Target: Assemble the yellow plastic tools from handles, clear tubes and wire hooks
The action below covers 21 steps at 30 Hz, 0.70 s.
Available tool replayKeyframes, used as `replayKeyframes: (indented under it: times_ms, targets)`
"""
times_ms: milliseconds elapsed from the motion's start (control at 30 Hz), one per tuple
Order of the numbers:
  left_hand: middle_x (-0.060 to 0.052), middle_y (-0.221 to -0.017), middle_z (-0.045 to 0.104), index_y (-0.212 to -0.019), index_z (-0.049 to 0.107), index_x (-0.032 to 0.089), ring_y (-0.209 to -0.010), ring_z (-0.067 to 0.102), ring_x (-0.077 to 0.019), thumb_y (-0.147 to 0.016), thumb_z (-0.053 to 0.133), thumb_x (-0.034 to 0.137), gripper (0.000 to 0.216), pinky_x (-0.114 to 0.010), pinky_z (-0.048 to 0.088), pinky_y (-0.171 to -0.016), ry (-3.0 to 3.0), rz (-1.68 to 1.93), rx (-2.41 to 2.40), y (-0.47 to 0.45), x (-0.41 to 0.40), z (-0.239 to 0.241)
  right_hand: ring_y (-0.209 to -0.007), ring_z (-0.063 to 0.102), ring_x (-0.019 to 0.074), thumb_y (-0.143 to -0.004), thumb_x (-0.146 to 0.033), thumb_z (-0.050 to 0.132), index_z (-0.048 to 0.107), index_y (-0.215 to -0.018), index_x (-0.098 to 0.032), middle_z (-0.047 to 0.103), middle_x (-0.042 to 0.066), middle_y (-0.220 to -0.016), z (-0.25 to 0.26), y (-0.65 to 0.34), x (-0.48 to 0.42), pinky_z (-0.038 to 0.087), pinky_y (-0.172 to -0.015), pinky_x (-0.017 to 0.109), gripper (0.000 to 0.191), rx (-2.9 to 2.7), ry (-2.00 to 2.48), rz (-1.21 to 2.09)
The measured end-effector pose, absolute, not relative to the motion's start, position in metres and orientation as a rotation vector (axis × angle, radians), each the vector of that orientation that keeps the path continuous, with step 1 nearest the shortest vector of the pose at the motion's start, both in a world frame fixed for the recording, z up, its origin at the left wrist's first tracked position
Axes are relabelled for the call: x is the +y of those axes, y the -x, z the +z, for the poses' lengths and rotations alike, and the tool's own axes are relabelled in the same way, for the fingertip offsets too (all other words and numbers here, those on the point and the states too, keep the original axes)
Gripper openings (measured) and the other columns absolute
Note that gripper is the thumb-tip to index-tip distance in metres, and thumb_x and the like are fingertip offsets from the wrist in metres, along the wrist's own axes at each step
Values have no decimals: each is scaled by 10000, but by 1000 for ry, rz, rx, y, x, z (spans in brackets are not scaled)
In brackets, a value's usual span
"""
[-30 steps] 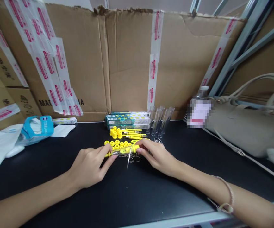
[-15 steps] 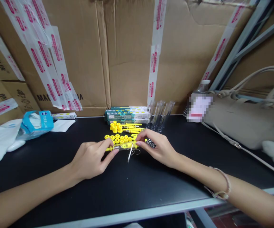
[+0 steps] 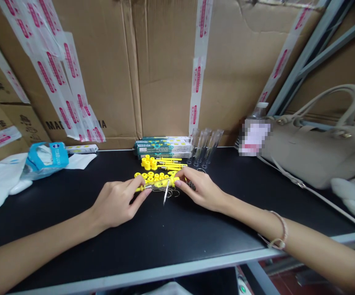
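Between my hands is a clear tube with yellow parts inside, held nearly level just above the table. My left hand is closed around its left end, thumb and fingers pinching it near a yellow rod tip. At the right end sits a yellow cap, pinched by the thumb and fingertips of my right hand. A thin metal piece sticks out below the tube. Behind it lie several yellow rings, partly hidden by the tube, and some wire hooks.
Yellow stepped caps and yellow rods lie further back, before stacked green-and-white boxes. Clear tubes stand upright beside them. A handbag and bottle are at right; a blue tissue pack lies left.
The yellow cap at the tube's right end now shows clearly by my right fingertips. Both hands keep their grip, and the whole view has shifted slightly.
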<state>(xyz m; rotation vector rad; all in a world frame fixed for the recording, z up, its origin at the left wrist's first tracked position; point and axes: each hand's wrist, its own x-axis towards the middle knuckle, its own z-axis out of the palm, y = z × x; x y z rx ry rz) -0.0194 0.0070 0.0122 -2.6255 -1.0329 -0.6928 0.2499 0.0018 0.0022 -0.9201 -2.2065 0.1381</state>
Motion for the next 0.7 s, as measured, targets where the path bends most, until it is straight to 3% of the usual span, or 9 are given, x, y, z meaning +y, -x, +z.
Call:
replayKeyframes:
  times_ms: [267,433,700]
  targets:
    - [-3,-725,716,-874,566,195,-479,618,-133,-1014,391,370,285,-229,365,-479,2650,-676,-1070,18,9,11,-552,577,128,-967,-389,541,516,-875,-212,609,-15,-679,4,-249,-8,443,-524,235,201,-2143,854,180]
    - [1,-722,707,-874,563,194,-469,597,-135,-1010,401,365,272,-239,354,-482,2661,-684,-1065,19,9,11,-647,608,144,-953,-314,561,554,-937,-199,630,7,-751,7,-247,-5,497,-632,264,116,-1978,899,189]
    - [36,-622,649,-869,579,201,-436,573,-119,-1006,418,374,273,-236,350,-478,2684,-771,-1072,19,9,10,-779,637,175,-925,-324,603,591,-1003,-191,659,61,-926,5,-267,21,550,-741,328,155,-1751,965,209]
